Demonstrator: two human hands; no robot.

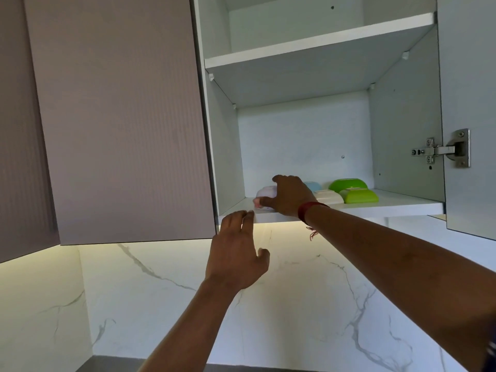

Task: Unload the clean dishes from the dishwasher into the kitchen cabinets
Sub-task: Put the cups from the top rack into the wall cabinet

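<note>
**Setting a pink dish down on the bottom cabinet shelf**

Beside the closed ribbed cabinet door (pixel 120 116), the left hand (pixel 237 253) is hovering open, with its fingers loosely extended and holding nothing. Its fingertips are reaching just up to the front edge of the bottom shelf (pixel 389 206); whether they are touching it cannot be told.

To its right, the right hand (pixel 290 196) is gripping a small pink dish (pixel 264 193), with the fingers curled over the top and the thumb along the near side. The dish is sitting at the shelf's front left corner, near the lip.

Further right, a pale blue dish (pixel 314 186), a white dish (pixel 328 196) and two green dishes (pixel 359 196) are lying in a loose row, well clear of the door hinge (pixel 440 150).

To do this step well, the person should probably be sliding the pink dish further back before letting go, so that it is resting fully on the shelf. It should also be staying clear of the blue dish.
</note>
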